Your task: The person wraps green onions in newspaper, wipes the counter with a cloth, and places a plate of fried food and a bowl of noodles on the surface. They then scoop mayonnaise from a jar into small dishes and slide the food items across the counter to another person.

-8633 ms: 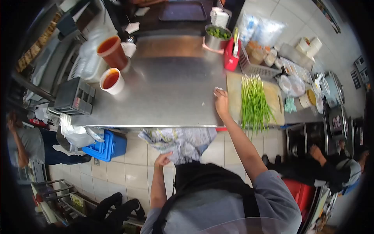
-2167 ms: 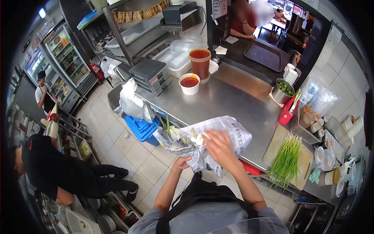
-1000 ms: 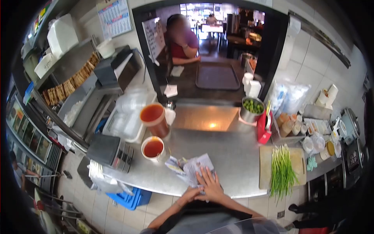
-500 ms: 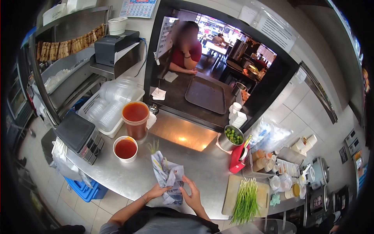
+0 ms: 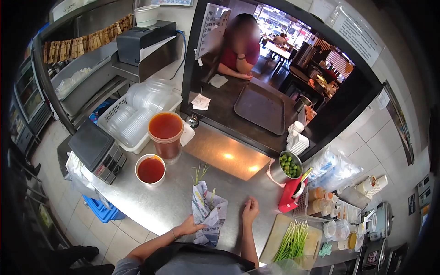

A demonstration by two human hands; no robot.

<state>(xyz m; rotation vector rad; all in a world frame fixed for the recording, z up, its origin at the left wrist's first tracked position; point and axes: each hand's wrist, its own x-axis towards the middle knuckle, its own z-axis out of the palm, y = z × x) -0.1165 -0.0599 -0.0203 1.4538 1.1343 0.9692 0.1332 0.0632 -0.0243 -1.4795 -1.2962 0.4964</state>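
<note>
My left hand (image 5: pixel 189 226) grips the lower part of a newspaper wrap (image 5: pixel 208 219) with a few thin green stalks (image 5: pixel 200 173) poking out of its top. To the right, apart from the paper, my right hand (image 5: pixel 250 210) is raised over the steel counter with its fingers curled in; whether anything is inside them is hidden. A pile of trimmed green stalks (image 5: pixel 293 242) lies on a pale cutting board (image 5: pixel 271 238) to the right of my right forearm.
A tub of red sauce (image 5: pixel 150 170) and a taller container of red liquid (image 5: pixel 166 137) stand at left. Clear lids fill a white basket (image 5: pixel 133 149). Green limes (image 5: pixel 288 165) sit in a metal pot beside a red holder (image 5: pixel 289 195). Behind the pass-through, a person leans near a tray (image 5: pixel 259 107).
My right hand has left the newspaper wrap and moved right and up, its fingers now curled. The left hand still holds the wrap. The whole view has shifted slightly.
</note>
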